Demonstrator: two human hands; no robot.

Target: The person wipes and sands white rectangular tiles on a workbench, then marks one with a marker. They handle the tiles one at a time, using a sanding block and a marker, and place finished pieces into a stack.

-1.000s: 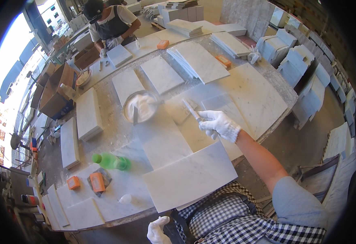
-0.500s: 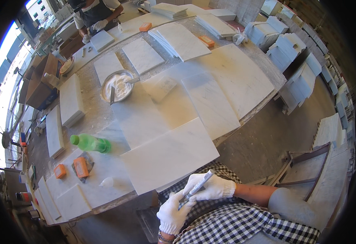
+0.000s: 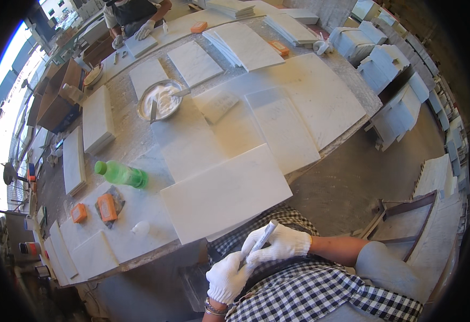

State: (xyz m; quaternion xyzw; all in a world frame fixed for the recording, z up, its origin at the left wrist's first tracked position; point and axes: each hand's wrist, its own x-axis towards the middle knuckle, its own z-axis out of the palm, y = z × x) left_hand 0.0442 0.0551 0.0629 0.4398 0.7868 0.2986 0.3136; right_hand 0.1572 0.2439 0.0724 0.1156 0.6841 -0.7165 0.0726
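Observation:
Both my hands wear white knit gloves and meet in front of my checkered apron, below the table's near edge. They close around a slim, pale marker pen, whose upper end points up and away to the right. My right hand wraps its barrel. The fingers of my left hand pinch the lower end, which they mostly hide. Just beyond my hands, a white marble slab lies at the table edge on top of other slabs.
A green bottle lies on its side at left, near two orange blocks and a small white squeeze bottle. Farther back sits a metal bowl of white paste with scrapers. A gloved co-worker stands across the table. Stacked slabs stand at right.
The view has shifted slightly, so the table sits higher in it. The pen has tipped a little more upright between my hands. The co-worker's hand has come down onto a slab.

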